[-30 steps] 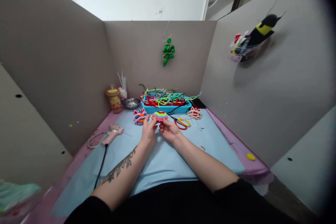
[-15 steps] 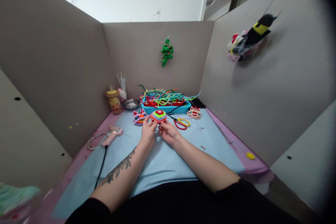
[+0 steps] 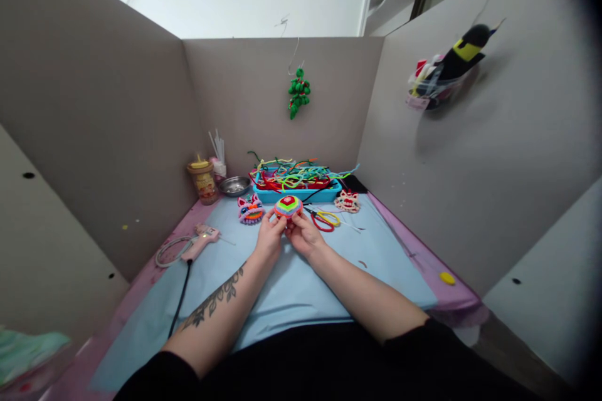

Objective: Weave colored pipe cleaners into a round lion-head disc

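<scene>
Between my two hands is a round, domed piece (image 3: 288,205) of fuzzy craft stems, banded in red, yellow-green, blue and orange. My left hand (image 3: 271,235) grips its left side, with the thumb at the lower edge. On the lower right, my right hand (image 3: 305,235) pinches it with curled fingers. Just left of it on the blue sheet lies a purple and orange animal-face piece (image 3: 251,210). Scissors (image 3: 324,220) with red and yellow handles rest to the right. A pale, red-trimmed face piece (image 3: 347,201) lies farther right.
A blue tray (image 3: 270,197) heaped with coloured stems stands at the back, beside a metal bowl (image 3: 234,186) and a lidded cup (image 3: 204,182). At left lies a pink glue gun (image 3: 203,239) with its cord. Grey panels (image 3: 282,53) enclose three sides; a yellow disc (image 3: 446,278) sits at right.
The domed piece has shifted slightly right and tilted, so its red centre faces more upward and left. My left hand moved right with it, uncovering more of the purple face piece.
</scene>
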The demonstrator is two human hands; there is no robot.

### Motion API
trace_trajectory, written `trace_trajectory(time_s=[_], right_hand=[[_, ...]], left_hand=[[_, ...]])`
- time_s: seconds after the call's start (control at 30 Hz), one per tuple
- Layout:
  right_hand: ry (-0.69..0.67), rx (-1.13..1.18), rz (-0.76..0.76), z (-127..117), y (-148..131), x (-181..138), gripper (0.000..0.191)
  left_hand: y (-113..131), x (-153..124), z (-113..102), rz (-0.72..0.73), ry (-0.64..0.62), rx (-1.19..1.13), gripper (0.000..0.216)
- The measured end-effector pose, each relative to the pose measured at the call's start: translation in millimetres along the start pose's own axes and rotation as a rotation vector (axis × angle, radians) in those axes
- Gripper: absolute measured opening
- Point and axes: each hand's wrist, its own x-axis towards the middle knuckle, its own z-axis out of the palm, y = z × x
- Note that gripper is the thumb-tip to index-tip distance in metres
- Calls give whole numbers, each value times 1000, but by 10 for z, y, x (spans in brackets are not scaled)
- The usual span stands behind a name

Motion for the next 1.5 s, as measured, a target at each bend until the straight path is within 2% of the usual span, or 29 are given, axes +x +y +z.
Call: trace_trajectory(time_s=[0.13, 0.3, 0.4, 0.47, 0.57, 0.63, 0.73, 0.83, 0.93, 1.13, 1.33, 1.5], right_hand=[[-20, 18, 5, 6, -80, -5, 22], [-211, -94, 28, -21, -252, -38, 31], [-310, -224, 56, -40, -333, -47, 37], [-336, -330, 41, -47, -363, -39, 40], [-344, -525, -59, -58, -379, -14, 38], [-346, -710, -184, -64, -380, -4, 31], [-363, -1018, -383, -60, -367, -22, 21], [-447, -1208, -504, -31, -321, -70, 19], [-529, -1281, -564, 8, -254, -120, 11], [-609, -1365, -543, 36, -217, -174, 12], [-519, -1455, -650, 16, -228, -189, 13], [-528, -1498, -724, -2, -202, -197, 15]], left_hand=[[80, -28, 9, -35, -43, -38, 55], [229, -44, -8, -109, -86, -76, 34], [241, -27, -25, -64, -94, -24, 37], [224, -12, -45, 41, -63, 59, 40], [213, 0, -91, 272, -18, 272, 45], [224, -1, -125, 379, -70, 452, 51], [241, -6, -152, 415, -170, 674, 60], [229, -9, -139, 427, -174, 771, 57], [196, -17, -105, 391, -157, 714, 49], [169, -23, -56, 140, -107, 433, 47], [216, -5, -65, 34, -140, 236, 30], [233, 10, -103, -47, -165, 174, 35]])
